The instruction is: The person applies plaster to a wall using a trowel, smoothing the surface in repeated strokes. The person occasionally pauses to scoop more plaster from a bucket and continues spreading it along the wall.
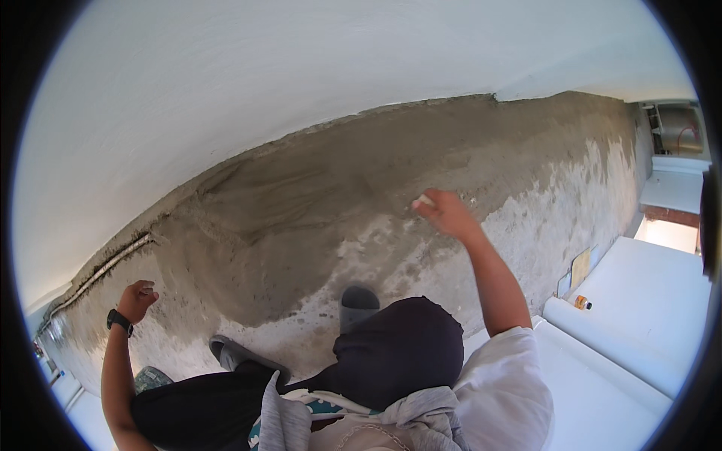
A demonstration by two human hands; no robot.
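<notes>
My right hand [447, 213] is raised over the damp grey cement floor [301, 210]. Its fingers pinch a small whitish lump [426, 200], too small to tell its kind. To the left, my left hand [138, 301] hovers with loosely curled fingers, thumb apart, and nothing visible in it. A black watch [119, 322] is on that wrist. The cement is dark and smeared along the wall, and paler and patchy nearer my feet.
A white wall [248, 83] runs along the floor's far side. A thin pipe [109, 264] lies at its foot on the left. My grey slides [359, 304] rest on the floor. At right, a small orange-labelled bottle [582, 302] sits on a white surface [639, 301].
</notes>
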